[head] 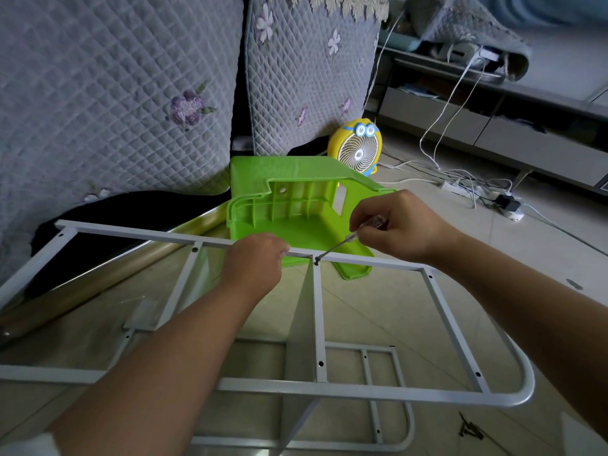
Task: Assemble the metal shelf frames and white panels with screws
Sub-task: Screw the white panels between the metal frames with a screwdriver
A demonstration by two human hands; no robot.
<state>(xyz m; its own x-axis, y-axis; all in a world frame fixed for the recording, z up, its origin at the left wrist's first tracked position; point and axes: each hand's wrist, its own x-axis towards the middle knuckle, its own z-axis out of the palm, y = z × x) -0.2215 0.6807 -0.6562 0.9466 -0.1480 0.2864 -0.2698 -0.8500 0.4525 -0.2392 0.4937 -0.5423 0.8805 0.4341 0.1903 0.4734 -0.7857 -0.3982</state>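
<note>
A white metal shelf frame (pixel 437 304) lies flat in front of me, above a second white frame (pixel 391 406) on the floor. A white panel (pixel 301 327) stands on edge between the two frames. My left hand (pixel 253 261) grips the upper frame's far rail. My right hand (pixel 394 225) holds a screwdriver (pixel 348 238) with a clear handle. Its tip sits on a dark screw (pixel 316 260) at the joint of the far rail and a crossbar.
A green plastic stool (pixel 296 205) lies on its side just behind the frame. A yellow fan (pixel 357 148) stands beyond it. Quilted sofa cushions (pixel 115 93) fill the back left. Cables and a power strip (pixel 477 189) lie at the right. Loose dark screws (pixel 470 429) rest on the floor at lower right.
</note>
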